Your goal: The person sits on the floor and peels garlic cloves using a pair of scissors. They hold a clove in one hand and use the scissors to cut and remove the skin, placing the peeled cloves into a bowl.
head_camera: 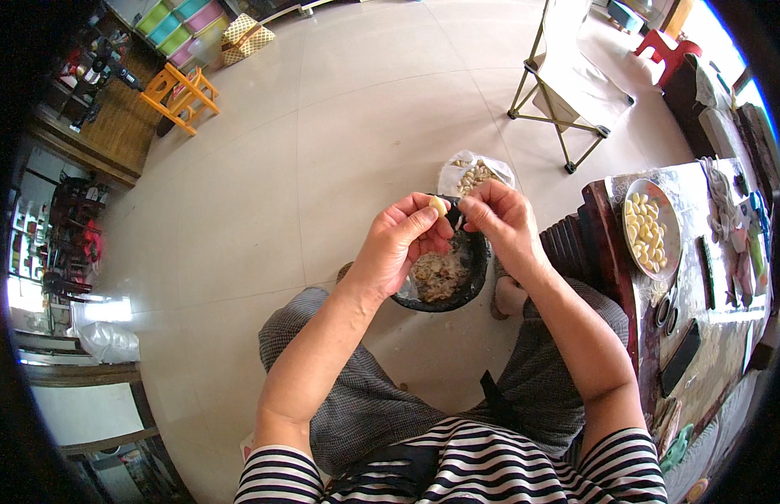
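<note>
My left hand (pixel 406 236) pinches a pale garlic clove (pixel 438 205) between thumb and fingertips. Just to its right, my right hand (pixel 500 217) has its thumb and forefinger drawn together; whether anything small is between them cannot be told. Both hands are above a black bucket (pixel 478 277) on the floor that holds papery peelings (pixel 437 277). Behind the right hand, a white plastic bag (pixel 450 177) contains unpeeled cloves (pixel 475 175). On the table at the right, a plate (pixel 672 242) carries many peeled cloves (pixel 645 233).
The wooden table (pixel 642 353) stands close to my right arm, with scissors (pixel 666 312) and a black phone-like object (pixel 680 358) on it. A folding chair (pixel 560 116) stands ahead to the right. A small wooden chair (pixel 182 97) is at the upper left.
</note>
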`<state>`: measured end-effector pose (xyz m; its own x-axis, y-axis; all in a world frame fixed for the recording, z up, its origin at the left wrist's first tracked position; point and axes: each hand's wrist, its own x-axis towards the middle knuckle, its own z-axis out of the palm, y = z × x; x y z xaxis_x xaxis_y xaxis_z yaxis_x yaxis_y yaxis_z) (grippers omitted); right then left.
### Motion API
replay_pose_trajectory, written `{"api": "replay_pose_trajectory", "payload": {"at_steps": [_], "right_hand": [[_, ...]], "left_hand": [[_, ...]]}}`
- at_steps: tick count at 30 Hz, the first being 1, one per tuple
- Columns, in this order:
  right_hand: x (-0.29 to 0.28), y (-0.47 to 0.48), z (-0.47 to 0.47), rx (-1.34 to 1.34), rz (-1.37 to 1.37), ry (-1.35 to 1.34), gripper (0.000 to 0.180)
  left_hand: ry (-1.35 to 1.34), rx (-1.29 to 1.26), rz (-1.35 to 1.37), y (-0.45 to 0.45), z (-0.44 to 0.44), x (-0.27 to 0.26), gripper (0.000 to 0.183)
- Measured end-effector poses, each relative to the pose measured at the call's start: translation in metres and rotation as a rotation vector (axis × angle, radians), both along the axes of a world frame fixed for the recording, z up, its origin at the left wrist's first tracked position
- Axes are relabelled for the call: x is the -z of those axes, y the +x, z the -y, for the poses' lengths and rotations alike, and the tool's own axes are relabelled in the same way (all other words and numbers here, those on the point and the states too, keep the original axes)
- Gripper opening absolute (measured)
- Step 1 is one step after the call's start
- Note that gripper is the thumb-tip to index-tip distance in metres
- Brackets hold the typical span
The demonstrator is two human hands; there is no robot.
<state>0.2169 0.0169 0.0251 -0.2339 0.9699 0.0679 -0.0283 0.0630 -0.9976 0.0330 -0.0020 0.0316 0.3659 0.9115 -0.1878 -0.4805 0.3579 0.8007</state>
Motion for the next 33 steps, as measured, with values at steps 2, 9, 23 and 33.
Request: {"api": "replay_pose_trajectory", "payload": {"at_steps": [2,9,23,33], "right_hand": [[-0.006,-0.008,0.006,0.01,-0.082,-0.039,0.009],[-0.009,-0.011,0.012,0.041,0.121,0.078,0.01],[0.001,-0.003,0.004,-0.051,0.05,0.014,0.014],[0.001,-0.004,0.005,-0.024,0.076,0.027,0.014]], "left_hand": [[0.003,-0.026,0.017,0.0,0.001,0.001,0.018],[-0.01,-0.073,-0.09,0.008,0.002,0.008,0.01],[0.011,-0.029,-0.021,0.011,-0.002,0.011,0.012],[0.011,-0.003,-0.024,0.01,-0.001,0.015,0.019]]}}
